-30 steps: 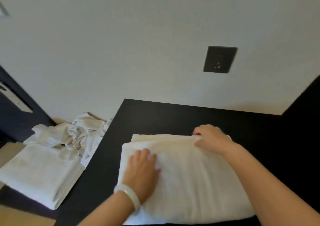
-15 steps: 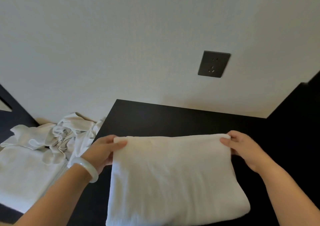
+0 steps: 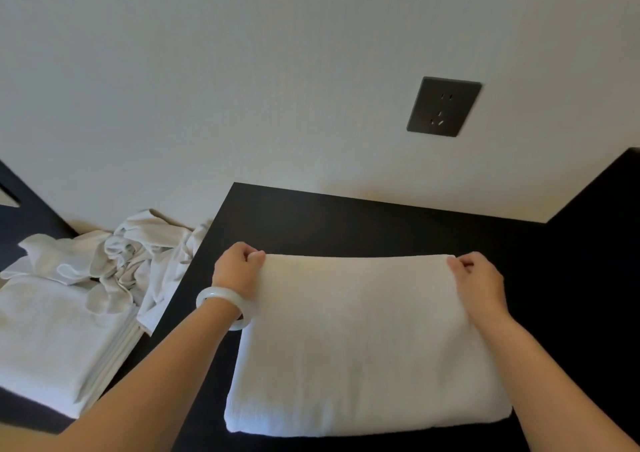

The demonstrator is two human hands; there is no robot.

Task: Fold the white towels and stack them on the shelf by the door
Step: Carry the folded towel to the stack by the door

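At six o'clock on the table point(image 3: 346, 223) lies the folded white towel point(image 3: 363, 347). Its far corners are now pinched by the left hand point(image 3: 237, 271) at ten and the right hand point(image 3: 479, 278) at two, both atop it a second ago; another fold seems next.

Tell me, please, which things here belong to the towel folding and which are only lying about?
Belong to the job: folded white towel, gripped at its far corners by the left hand and right hand; stack of folded towels; crumpled white linen, not yet folded; black table underneath.
Only lying about: dark wall socket; pale bangle on the left wrist.
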